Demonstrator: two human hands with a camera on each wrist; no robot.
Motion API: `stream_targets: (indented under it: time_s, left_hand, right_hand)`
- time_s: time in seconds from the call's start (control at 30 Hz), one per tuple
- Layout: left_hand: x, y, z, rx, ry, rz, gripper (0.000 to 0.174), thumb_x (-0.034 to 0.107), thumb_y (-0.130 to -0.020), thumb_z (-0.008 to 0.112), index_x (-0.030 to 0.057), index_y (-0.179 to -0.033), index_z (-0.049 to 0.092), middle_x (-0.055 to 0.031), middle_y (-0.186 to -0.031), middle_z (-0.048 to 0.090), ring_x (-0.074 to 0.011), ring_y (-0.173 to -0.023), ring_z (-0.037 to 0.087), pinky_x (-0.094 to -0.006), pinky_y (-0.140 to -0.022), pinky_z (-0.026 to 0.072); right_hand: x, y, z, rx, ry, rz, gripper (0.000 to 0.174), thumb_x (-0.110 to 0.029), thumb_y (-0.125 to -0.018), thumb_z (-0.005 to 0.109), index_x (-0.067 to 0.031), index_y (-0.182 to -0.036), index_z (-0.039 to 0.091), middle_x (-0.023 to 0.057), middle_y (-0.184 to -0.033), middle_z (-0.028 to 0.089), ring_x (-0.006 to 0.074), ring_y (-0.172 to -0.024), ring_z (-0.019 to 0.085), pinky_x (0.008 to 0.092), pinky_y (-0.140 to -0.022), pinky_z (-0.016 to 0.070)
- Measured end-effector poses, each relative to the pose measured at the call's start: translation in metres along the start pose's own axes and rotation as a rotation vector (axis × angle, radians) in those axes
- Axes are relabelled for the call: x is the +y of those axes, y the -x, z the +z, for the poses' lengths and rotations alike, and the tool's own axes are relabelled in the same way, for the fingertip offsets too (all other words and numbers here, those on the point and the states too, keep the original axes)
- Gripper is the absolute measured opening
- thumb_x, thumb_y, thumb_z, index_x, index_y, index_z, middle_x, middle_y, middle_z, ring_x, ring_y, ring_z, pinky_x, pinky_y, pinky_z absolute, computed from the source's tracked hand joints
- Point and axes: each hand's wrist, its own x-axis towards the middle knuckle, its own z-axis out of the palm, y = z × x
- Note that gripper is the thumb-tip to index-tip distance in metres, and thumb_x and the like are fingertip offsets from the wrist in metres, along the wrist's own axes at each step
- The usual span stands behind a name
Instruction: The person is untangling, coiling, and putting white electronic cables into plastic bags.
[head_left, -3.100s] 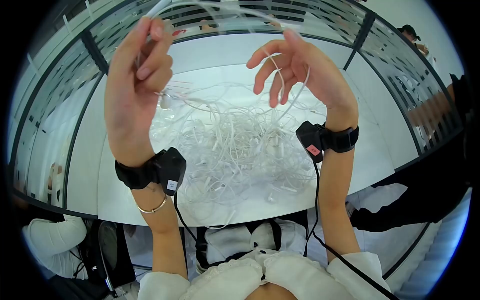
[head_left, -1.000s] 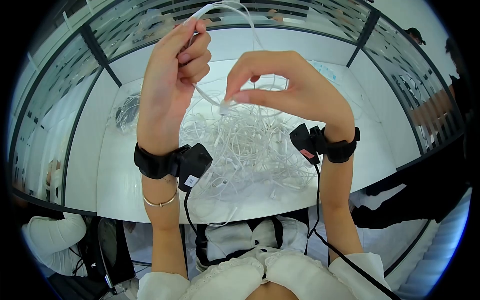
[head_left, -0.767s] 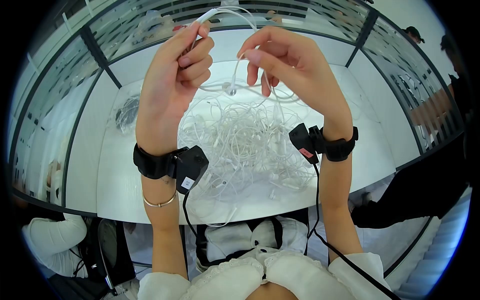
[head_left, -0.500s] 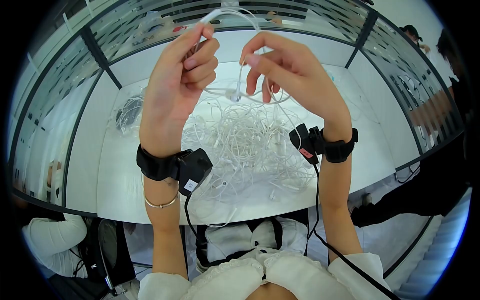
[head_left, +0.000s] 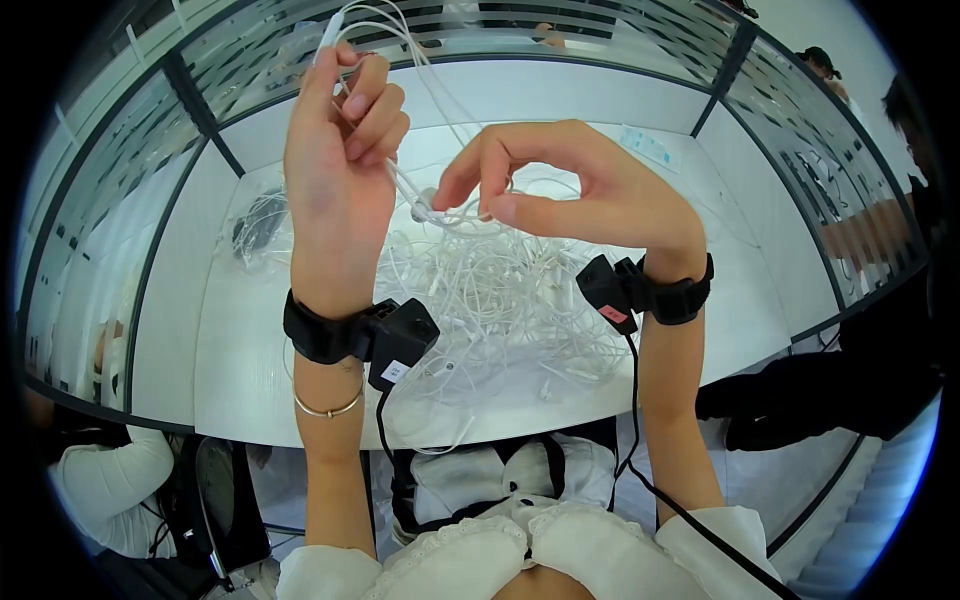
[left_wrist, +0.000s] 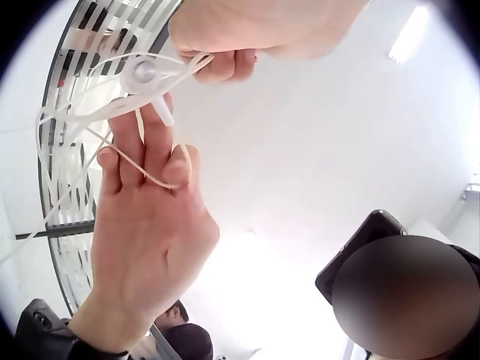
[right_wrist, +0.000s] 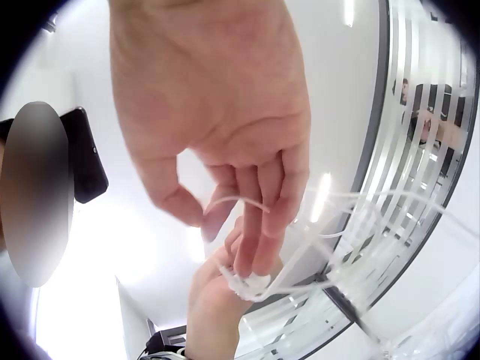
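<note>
In the head view my left hand [head_left: 345, 175] has its fingers curled round thin white cables, and a white sleeve piece [head_left: 332, 30] sticks up above its fingertips. The cables arch over and drop towards my right hand [head_left: 590, 190], whose bent fingers hold strands just above the pile. A round pale piece [head_left: 424, 205] is by those fingertips. The left wrist view has my left hand [left_wrist: 262, 34] above and my right hand [left_wrist: 150, 217] below, with a round white piece [left_wrist: 142, 71] between them. One strand crosses my right fingers in the right wrist view.
A tangled pile of white cables [head_left: 500, 285] covers the middle of the white desk [head_left: 240, 370]. At its left lies a clear bag [head_left: 258, 222] with something dark; at the back right, a pale blue item [head_left: 650, 147]. Partitions surround the desk, with people beyond. Black leads hang from both wrist cameras.
My left hand and the sleeve piece have shifted left. My right hand has dropped from higher up, its fingertips now closer to the left wrist and to the round piece.
</note>
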Motion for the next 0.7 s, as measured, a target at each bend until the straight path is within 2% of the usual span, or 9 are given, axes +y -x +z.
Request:
stream_targets:
  time_s: [0.07, 0.17, 0.23, 0.3, 0.37, 0.53, 0.57, 0.67, 0.7]
  left_hand:
    - [-0.001, 0.001, 0.004, -0.018, 0.013, -0.056, 0.017, 0.021, -0.100, 0.043, 0.0063, -0.093, 0.049, 0.0039, -0.066, 0.034, -0.0039, -0.049, 0.021, -0.0207, -0.046, 0.0185]
    - [-0.002, 0.001, 0.007, -0.102, 0.067, -0.202, 0.016, 0.018, -0.101, 0.041, 0.0048, -0.096, 0.047, 0.0046, -0.067, 0.031, -0.0033, -0.048, 0.020, -0.0207, -0.045, 0.0179]
    - [-0.002, 0.001, 0.008, -0.122, 0.014, -0.256, 0.016, 0.021, -0.098, 0.045, 0.0064, -0.094, 0.050, 0.0047, -0.066, 0.033, -0.0035, -0.049, 0.022, -0.0212, -0.047, 0.0181]
    - [-0.004, 0.001, 0.011, -0.104, -0.077, -0.278, 0.016, 0.023, -0.095, 0.049, 0.0075, -0.093, 0.050, 0.0051, -0.066, 0.036, -0.0031, -0.049, 0.024, -0.0207, -0.047, 0.0188]
    - [-0.008, 0.003, 0.018, -0.104, -0.223, -0.225, 0.014, 0.022, -0.093, 0.051, 0.0077, -0.092, 0.049, 0.0051, -0.067, 0.038, -0.0028, -0.049, 0.025, -0.0201, -0.047, 0.0195]
    - [-0.013, 0.006, 0.029, -0.077, -0.552, -0.116, 0.008, 0.013, -0.091, 0.051, 0.0074, -0.093, 0.046, -0.0004, -0.070, 0.052, -0.0012, -0.051, 0.032, -0.0180, -0.046, 0.0234]
    - [-0.018, 0.005, 0.025, -0.104, -0.599, -0.017, 0.007, 0.012, -0.092, 0.049, 0.0067, -0.094, 0.046, -0.0040, -0.071, 0.056, -0.0017, -0.051, 0.034, -0.0182, -0.045, 0.0251]
    - [-0.032, 0.005, 0.028, -0.031, -0.665, 0.169, 0.008, 0.014, -0.096, 0.046, 0.0057, -0.094, 0.045, -0.0041, -0.071, 0.056, -0.0029, -0.051, 0.035, -0.0186, -0.045, 0.0271]
    - [-0.033, 0.006, 0.029, -0.028, -0.690, 0.174, 0.010, 0.015, -0.096, 0.045, 0.0055, -0.094, 0.045, -0.0039, -0.070, 0.056, -0.0032, -0.051, 0.036, -0.0189, -0.045, 0.0279]
  right_hand:
    - [0.001, -0.002, 0.002, 0.060, -0.067, 0.065, 0.018, -0.020, -0.093, 0.055, -0.0052, -0.082, 0.051, 0.0124, -0.094, 0.067, 0.0166, -0.087, 0.063, 0.0296, -0.080, 0.0492]
    - [-0.001, -0.004, -0.003, 0.183, -0.124, 0.165, 0.019, -0.022, -0.095, 0.052, -0.0060, -0.085, 0.051, 0.0115, -0.091, 0.068, 0.0122, -0.078, 0.062, 0.0246, -0.067, 0.0486]
    - [0.003, -0.006, -0.002, 0.293, -0.106, 0.161, 0.019, -0.024, -0.096, 0.049, -0.0066, -0.087, 0.052, 0.0086, -0.087, 0.067, 0.0086, -0.073, 0.062, 0.0205, -0.057, 0.0462]
    - [0.008, -0.005, -0.008, 0.327, -0.107, 0.148, 0.017, -0.021, -0.095, 0.051, -0.0050, -0.089, 0.053, 0.0064, -0.085, 0.066, 0.0100, -0.074, 0.061, 0.0224, -0.060, 0.0471]
    - [0.014, -0.006, -0.011, 0.375, -0.068, 0.063, 0.016, -0.020, -0.095, 0.052, -0.0041, -0.090, 0.053, 0.0045, -0.081, 0.064, 0.0103, -0.074, 0.061, 0.0233, -0.062, 0.0467]
    - [0.015, -0.008, -0.008, 0.508, -0.022, 0.057, 0.015, -0.018, -0.095, 0.053, -0.0030, -0.093, 0.053, 0.0035, -0.076, 0.063, 0.0100, -0.069, 0.060, 0.0233, -0.060, 0.0449]
    - [0.015, -0.008, -0.006, 0.528, -0.020, 0.051, 0.015, -0.018, -0.095, 0.054, -0.0028, -0.094, 0.053, 0.0034, -0.075, 0.063, 0.0099, -0.068, 0.059, 0.0233, -0.060, 0.0445]
    - [0.012, -0.009, -0.003, 0.557, 0.062, 0.090, 0.015, -0.021, -0.097, 0.049, -0.0061, -0.098, 0.054, 0.0008, -0.077, 0.061, 0.0072, -0.070, 0.056, 0.0207, -0.063, 0.0410]
    - [0.012, -0.009, -0.002, 0.559, 0.073, 0.089, 0.015, -0.021, -0.097, 0.049, -0.0063, -0.098, 0.053, 0.0006, -0.076, 0.060, 0.0069, -0.069, 0.055, 0.0205, -0.062, 0.0407]
